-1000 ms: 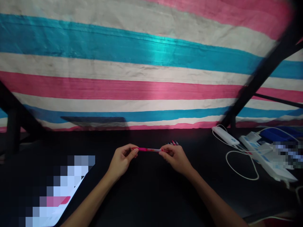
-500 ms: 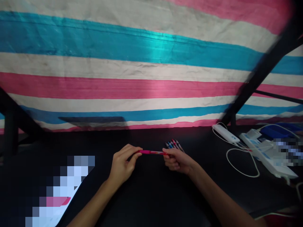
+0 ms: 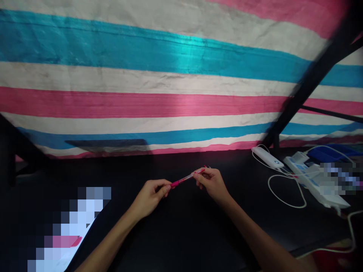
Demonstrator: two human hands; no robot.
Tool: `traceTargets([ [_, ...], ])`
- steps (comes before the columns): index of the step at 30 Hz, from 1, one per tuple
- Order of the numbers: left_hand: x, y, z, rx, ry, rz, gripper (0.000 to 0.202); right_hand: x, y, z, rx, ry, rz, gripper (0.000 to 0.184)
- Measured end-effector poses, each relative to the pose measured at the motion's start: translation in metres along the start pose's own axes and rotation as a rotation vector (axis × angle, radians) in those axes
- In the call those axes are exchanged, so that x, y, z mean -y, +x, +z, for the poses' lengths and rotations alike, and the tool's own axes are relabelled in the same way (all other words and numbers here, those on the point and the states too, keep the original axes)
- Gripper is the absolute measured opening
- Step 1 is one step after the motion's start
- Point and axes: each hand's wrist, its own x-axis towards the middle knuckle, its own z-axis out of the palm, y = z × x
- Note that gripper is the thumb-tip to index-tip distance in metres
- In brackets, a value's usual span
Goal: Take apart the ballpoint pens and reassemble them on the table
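Note:
A pink pen [image 3: 185,178] with a clear barrel is held above the black table [image 3: 181,230], slanting up to the right. My left hand [image 3: 155,194] pinches its pink grip end between thumb and fingers. Around the other end, near the red tip part, the fingers of my right hand [image 3: 210,183] are closed. Behind my right hand lie several pens, now almost wholly hidden by it; only small ends show.
On the right lie a white power strip [image 3: 314,181] with plugs and cables, a white device [image 3: 266,157] and a blue object [image 3: 331,153]. A bright blurred-out screen or sheet [image 3: 76,230] is at the left. A striped tarp [image 3: 141,105] hangs behind, between dark frame bars.
The pen has gone from nearly level to tilted, its right end higher. My right hand has risen and now covers most of the row of pens. My left hand has shifted slightly down.

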Motion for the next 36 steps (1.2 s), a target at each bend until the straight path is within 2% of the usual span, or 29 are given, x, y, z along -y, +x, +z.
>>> traceTargets([
  [5, 0.004, -0.001, 0.004, -0.2, 0.216, 0.122, 0.023, 0.006, -0.002, 0.004, -0.034, 0.029, 0.032, 0.033],
  [8, 0.003, -0.002, 0.006, -0.249, 0.305, 0.196, 0.023, 0.007, -0.003, 0.006, -0.045, 0.089, 0.077, 0.04],
  [10, 0.001, -0.002, 0.01, -0.22, 0.31, 0.2, 0.022, 0.005, -0.002, 0.009, -0.075, 0.136, 0.116, 0.04],
  [15, -0.006, -0.003, 0.026, -0.011, 0.24, 0.187, 0.021, 0.0, 0.003, 0.018, -0.186, 0.347, 0.114, 0.026],
  [18, -0.009, -0.005, 0.032, 0.069, 0.25, 0.264, 0.02, 0.009, 0.01, 0.021, -0.123, 0.658, 0.184, 0.021],
  [20, -0.008, -0.005, 0.031, 0.064, 0.281, 0.289, 0.021, 0.019, 0.016, 0.018, -0.042, 0.828, 0.286, 0.019],
  [22, -0.004, -0.005, 0.027, 0.033, 0.328, 0.296, 0.022, 0.028, 0.022, 0.014, 0.06, 0.917, 0.374, 0.029],
  [25, 0.003, -0.002, 0.022, -0.002, 0.395, 0.299, 0.022, 0.038, 0.031, 0.009, 0.175, 1.007, 0.435, 0.044],
  [32, 0.006, 0.0, 0.019, -0.017, 0.48, 0.269, 0.024, 0.057, 0.045, 0.019, 0.19, 1.095, 0.457, 0.034],
  [36, 0.008, 0.001, 0.017, -0.002, 0.49, 0.228, 0.024, 0.068, 0.048, 0.022, 0.248, 1.104, 0.46, 0.041],
])
